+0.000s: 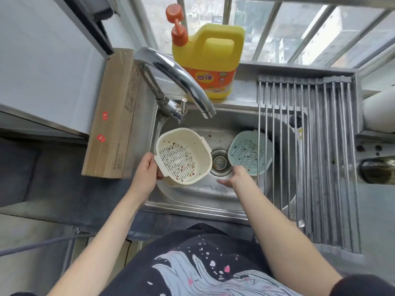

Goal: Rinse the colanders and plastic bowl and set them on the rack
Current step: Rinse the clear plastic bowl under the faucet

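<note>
We see the cream colander [183,155] tilted in the sink [198,199], dirty with small bits, its rim clamped by the left hand [147,167]. The right hand [234,176] reaches beside the drain [220,162], fingers loosely apart, holding nothing. The green colander [249,153] lies partly under the rack [305,150]. The tap [181,82] gives no water.

Daylight enters through the barred window [299,28] at the top, giving a bright, even scene with soft, faint shadows. Glare streaks the curved faucet [181,80] and the steel sink [192,201] rim. Wide-angle distortion bends straight lines near the edges, and the whole frame is slightly soft, with the right hand [233,177] blurred.
</note>
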